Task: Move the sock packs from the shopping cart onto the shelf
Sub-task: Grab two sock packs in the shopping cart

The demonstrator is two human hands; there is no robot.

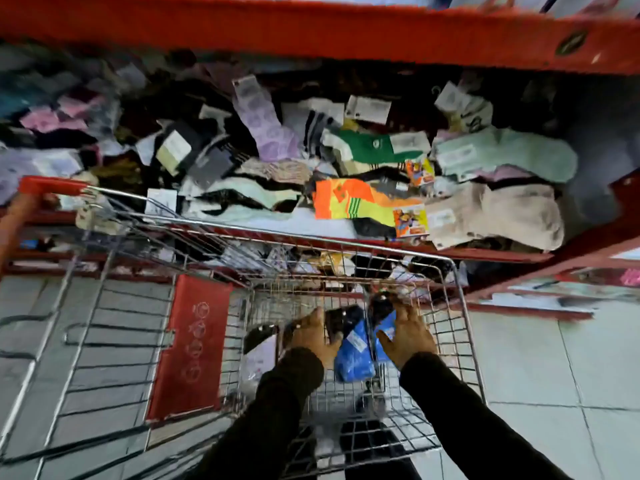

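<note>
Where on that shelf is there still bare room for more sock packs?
The shelf looks bare only at its dark far-right end, beyond the mint socks and beige socks. Leftward it is piled solid, past the orange socks.

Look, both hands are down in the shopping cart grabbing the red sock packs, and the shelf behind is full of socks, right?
Nearly. The head view shows the left hand and right hand down in the shopping cart, but the sock packs between them are blue, not red. The shelf behind is indeed full of socks.
</note>
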